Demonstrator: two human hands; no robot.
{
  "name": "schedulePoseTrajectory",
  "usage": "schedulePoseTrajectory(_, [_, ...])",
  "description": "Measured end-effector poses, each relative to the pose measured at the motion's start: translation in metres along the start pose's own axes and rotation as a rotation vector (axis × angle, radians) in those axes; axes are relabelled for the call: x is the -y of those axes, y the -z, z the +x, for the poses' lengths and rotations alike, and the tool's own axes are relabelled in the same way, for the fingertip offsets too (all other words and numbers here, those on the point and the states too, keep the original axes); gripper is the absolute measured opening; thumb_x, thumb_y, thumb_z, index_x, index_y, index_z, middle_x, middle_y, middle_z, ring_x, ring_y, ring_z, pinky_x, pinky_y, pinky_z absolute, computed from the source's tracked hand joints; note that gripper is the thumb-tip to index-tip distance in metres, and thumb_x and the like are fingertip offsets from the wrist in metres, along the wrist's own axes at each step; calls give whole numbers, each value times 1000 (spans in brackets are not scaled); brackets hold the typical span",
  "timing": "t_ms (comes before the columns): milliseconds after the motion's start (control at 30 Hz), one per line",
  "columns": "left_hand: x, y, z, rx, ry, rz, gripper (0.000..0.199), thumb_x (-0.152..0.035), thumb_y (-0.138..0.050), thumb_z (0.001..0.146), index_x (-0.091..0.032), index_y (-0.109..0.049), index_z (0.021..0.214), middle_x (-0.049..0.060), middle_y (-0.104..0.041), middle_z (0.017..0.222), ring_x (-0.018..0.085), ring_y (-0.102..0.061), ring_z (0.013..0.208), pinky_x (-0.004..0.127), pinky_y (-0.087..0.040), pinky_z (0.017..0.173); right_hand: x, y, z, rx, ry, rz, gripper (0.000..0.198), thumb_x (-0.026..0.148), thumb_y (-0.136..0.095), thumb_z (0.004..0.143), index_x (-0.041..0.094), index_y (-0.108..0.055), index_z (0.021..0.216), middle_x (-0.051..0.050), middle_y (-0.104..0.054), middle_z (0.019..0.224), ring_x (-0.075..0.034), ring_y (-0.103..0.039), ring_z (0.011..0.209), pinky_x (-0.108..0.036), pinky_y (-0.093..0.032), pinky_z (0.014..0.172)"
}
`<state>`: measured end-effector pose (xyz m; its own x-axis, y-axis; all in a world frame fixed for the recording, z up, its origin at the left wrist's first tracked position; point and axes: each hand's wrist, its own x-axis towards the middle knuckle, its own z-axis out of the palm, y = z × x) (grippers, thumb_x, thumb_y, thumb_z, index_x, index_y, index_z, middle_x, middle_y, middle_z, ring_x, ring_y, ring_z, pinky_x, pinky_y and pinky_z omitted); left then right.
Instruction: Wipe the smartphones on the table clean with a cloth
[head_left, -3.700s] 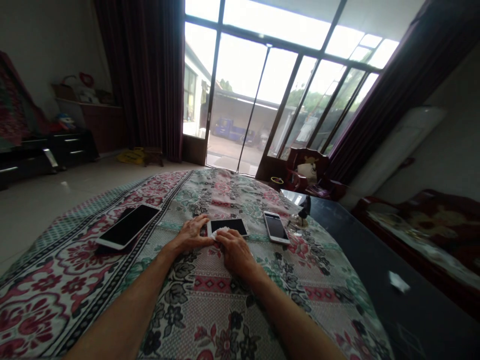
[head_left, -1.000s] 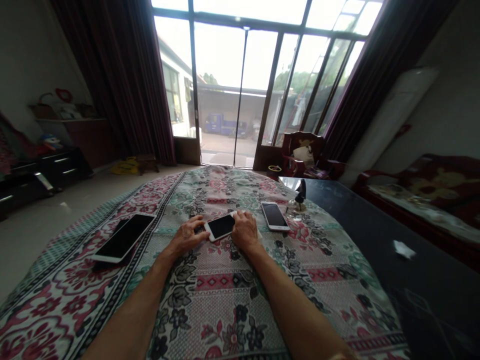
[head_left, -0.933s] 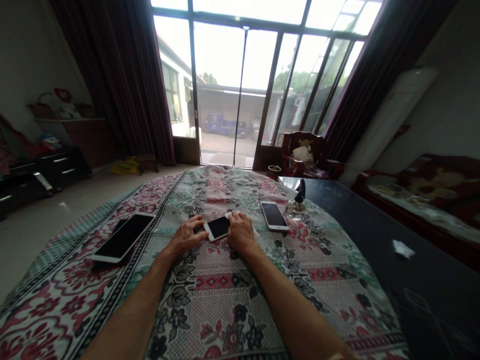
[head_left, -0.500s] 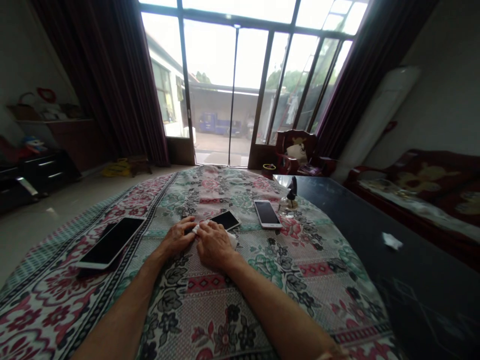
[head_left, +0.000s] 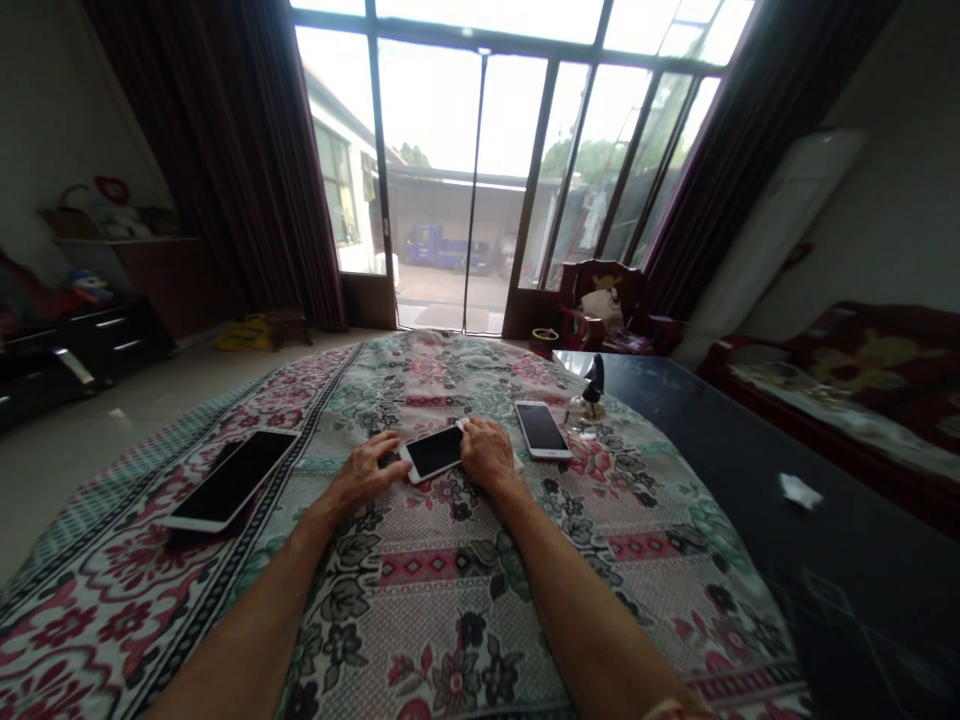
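A small white-framed smartphone [head_left: 435, 453] lies face up between my two hands, its screen dark. My left hand [head_left: 366, 472] grips its left end, thumb at the near corner and fingers along the edge. At the right end, my right hand [head_left: 487, 452] is closed on a crumpled white tissue [head_left: 517, 462], pressed against the phone; the fingers cover most of it. Just right of that hand rests another white smartphone [head_left: 543, 430]. Farther left, a larger white tablet [head_left: 231, 480] lies tilted on a dark object, possibly its cover.
A patterned cloth [head_left: 450, 620] covers the round table. A clear spray bottle [head_left: 591, 393] with a black top stands at back right. On the dark table [head_left: 697, 430] beside it lies a crumpled white tissue [head_left: 801, 492]. A wooden chair [head_left: 600, 300] stands near the glass door.
My right hand has slid right with the tissue, from the phone's left end to its right end, uncovering the screen. My left hand stays at the left end. The view has shifted slightly.
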<state>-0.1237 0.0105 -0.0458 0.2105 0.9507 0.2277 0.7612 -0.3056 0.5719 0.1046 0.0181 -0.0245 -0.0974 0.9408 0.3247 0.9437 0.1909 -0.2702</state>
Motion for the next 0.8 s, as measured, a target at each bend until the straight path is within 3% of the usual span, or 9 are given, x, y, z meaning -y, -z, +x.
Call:
schedulePoseTrajectory(100, [-12,-1,-4,48,-24,143,71,-57,-68,69,-14,-61,124,17,-48,146,34,-42,136,45,-31,113,3,-1,-2,-5,3,-12,30,22,-45,91,19,-68,111,-7,-63,127,-23,-52,115,-32,-34,97])
schedulePoseTrajectory(200, [-16,1,-6,70,-39,210,72,-58,-68,71,-16,-57,129,15,-45,149,33,-39,138,45,-30,113,6,2,-3,-2,12,-13,30,19,-47,89,19,-70,108,-7,-65,124,-22,-53,114,-30,-34,96])
schedulePoseTrajectory(367, [-1,13,-5,180,-102,100,75,-54,-71,71,-19,-54,135,13,-42,152,33,-33,141,46,-26,116,10,13,-7,41,-3,-31,26,16,-48,86,18,-74,91,-8,-71,105,-22,-58,101,-28,-38,89])
schedulePoseTrajectory(533, [6,26,-5,302,-77,52,80,-51,-75,68,-22,-51,139,12,-36,155,34,-26,145,46,-23,117,16,17,-11,52,31,-13,27,14,-49,85,18,-75,88,-9,-71,101,-21,-59,98,-28,-39,88])
schedulePoseTrajectory(800, [1,29,-7,322,-47,86,85,-50,-76,68,-19,-47,142,14,-33,156,33,-21,147,45,-17,119,35,14,-22,68,99,12,26,13,-49,86,18,-74,90,-9,-65,100,-20,-56,99,-26,-40,87])
